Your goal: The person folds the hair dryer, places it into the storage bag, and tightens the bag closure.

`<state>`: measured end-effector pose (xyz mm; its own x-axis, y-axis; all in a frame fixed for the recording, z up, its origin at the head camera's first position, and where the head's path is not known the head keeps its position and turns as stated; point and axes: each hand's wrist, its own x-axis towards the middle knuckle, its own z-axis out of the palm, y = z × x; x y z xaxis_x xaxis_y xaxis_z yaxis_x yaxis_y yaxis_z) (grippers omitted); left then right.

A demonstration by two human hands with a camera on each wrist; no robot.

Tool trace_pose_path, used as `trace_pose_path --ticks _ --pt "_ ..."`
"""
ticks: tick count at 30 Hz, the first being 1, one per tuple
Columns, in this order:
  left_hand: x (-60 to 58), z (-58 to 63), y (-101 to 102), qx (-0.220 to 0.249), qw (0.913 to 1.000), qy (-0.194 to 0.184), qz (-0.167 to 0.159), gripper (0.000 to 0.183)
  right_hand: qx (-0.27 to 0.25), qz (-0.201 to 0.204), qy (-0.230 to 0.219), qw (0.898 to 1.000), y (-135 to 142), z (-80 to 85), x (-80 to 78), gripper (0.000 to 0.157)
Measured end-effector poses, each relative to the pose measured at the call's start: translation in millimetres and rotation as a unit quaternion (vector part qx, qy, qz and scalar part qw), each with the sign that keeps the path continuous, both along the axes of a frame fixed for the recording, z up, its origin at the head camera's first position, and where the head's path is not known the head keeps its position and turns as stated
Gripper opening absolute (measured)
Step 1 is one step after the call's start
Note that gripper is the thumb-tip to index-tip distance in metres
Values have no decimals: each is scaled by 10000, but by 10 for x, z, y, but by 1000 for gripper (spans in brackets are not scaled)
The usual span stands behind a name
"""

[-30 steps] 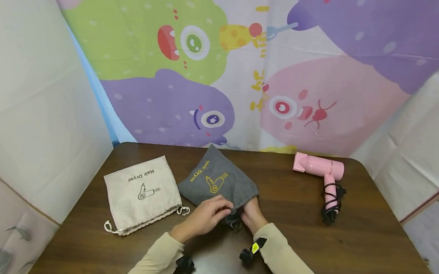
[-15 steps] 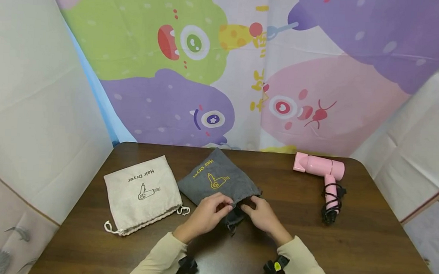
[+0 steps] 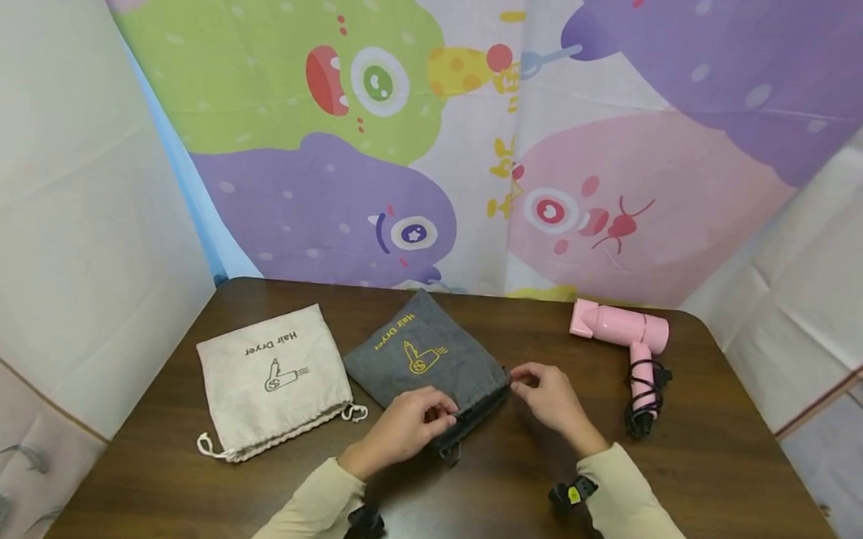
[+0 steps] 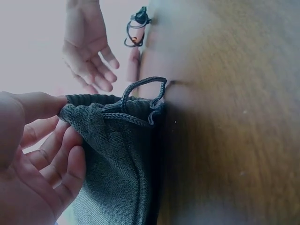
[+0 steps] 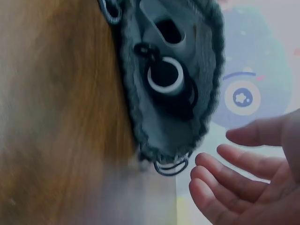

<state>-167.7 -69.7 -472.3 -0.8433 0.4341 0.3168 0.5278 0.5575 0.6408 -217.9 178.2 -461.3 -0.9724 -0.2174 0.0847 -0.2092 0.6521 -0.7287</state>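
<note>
A dark grey drawstring bag (image 3: pixel 438 347) with yellow "Hair Dryer" print lies at mid-table, its mouth facing the person. My left hand (image 3: pixel 404 427) pinches the upper rim of that mouth, thumb outside in the left wrist view, where a cord loop (image 4: pixel 145 86) sticks out at the far corner. Inside the gaping bag, the right wrist view shows an object with a white ring (image 5: pixel 166 75) and black cord around it; most of it is hidden in shadow. My right hand (image 3: pixel 552 398) is at the bag's right corner, fingers loosely bent and apart, close by another cord loop (image 5: pixel 172 167).
To the left lies a cream drawstring bag (image 3: pixel 275 383) with black "Hair Dryer" print. A pink hair dryer (image 3: pixel 622 324), black cord wound round its handle, lies at the back right of the brown table (image 3: pixel 713 480). A cartoon cloth (image 3: pixel 475 141) hangs behind.
My right hand has come out of the grey bag's mouth and moved right to its corner. The left hand keeps its pinch on the rim. The bag's mouth now lies flatter and wider.
</note>
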Motion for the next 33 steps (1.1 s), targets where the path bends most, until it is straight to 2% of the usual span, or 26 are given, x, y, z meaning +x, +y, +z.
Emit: trace_pose_path --ticks 3,10,13,17,24,28,31,33 --pt "7 1 -2 -50 10000 -40 8 5 40 260 136 9996 11 -10 -57 26" --pt "23 -2 -1 -51 9999 -132 17 6 405 893 84 9951 5 -91 -176 51" --pt "40 -4 2 -62 9998 -189 36 6 613 1119 140 9917 -7 -147 -229 56" --pt "64 -16 10 -70 9997 -247 56 5 1075 1276 271 9856 -23 -216 -279 51" --pt "86 -44 37 -88 9994 -162 278 8 1771 1271 569 9743 -73 -235 -318 28" --pt "112 -69 52 -127 9974 -5 713 6 1940 1182 676 9715 -110 -189 -318 24" --pt "137 -90 62 -274 9929 83 1158 12 1933 1048 815 9721 -133 -147 -311 20" --pt "152 -98 66 -470 9894 -10 1375 19 1881 932 900 9736 -143 -121 -307 19"
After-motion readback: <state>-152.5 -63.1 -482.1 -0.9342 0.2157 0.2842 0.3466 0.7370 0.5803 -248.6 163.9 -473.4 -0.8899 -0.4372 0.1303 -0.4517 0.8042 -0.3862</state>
